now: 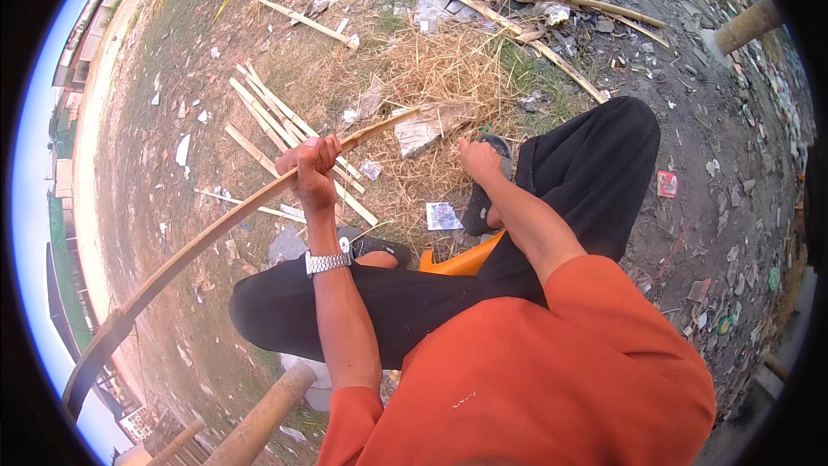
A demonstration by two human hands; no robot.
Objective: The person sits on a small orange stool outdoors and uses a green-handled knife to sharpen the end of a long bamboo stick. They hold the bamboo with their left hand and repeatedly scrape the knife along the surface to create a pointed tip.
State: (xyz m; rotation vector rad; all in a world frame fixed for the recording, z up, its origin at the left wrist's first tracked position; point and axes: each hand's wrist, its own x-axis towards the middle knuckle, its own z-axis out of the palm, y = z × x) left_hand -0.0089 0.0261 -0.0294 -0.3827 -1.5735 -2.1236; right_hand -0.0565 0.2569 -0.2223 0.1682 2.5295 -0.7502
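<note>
Grips a long bamboo strip [203,239] in the left hand [310,168], with fingers closed firmly around it, to the left of the pale block [420,134] and nearer the body. Holds the strip aslant and bowed, with the thin end at the block's far edge and the broad end well off to the block's left. Cannot tell whether touching the block or just above it. Holds the right hand [479,160] just right of the block, near the right shoe [479,210], with the back of the hand showing and the fingers mostly hidden; cannot tell whether open, closed or gripping something.

Wears a silver watch [328,263], an orange shirt [517,371] and black trousers [595,164]. Has both knees bent and spread wide on the near side of the block, with an orange-yellow object [461,262] partly hidden by the legs. Has a loose group of pale split strips [259,115] left of the block, dry straw [453,65] around its far side and longer bamboo pieces [578,2] well beyond it to the right. Has a white printed packet [443,216] on the block's near side and a red packet [667,184] well to its right.
</note>
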